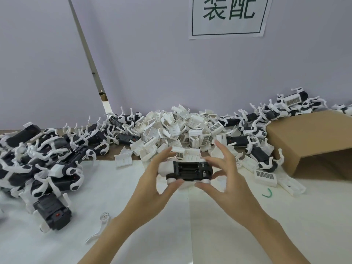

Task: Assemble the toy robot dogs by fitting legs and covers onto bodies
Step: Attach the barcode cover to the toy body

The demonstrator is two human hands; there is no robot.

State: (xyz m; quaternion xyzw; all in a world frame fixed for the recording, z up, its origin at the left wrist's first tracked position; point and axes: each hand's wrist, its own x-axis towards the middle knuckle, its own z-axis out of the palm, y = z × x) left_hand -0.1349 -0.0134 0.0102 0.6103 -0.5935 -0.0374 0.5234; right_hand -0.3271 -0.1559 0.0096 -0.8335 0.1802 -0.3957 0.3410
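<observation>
Both hands have the black dog body [187, 171] lifted above the white sheet [209, 225] — left hand [152, 180] pinching its white end, right hand [224, 174] pinching the other, spare fingers splayed. Light grip, so pushing a leg on could twist it loose.

black-and-white body [187, 170], white covers [177, 130], brown box [312, 138], green-lettered sign [228, 16]

The wall sign [228, 16] is cut off at the top edge. The cardboard box [314, 141] runs off the right edge, its inside dark.
</observation>
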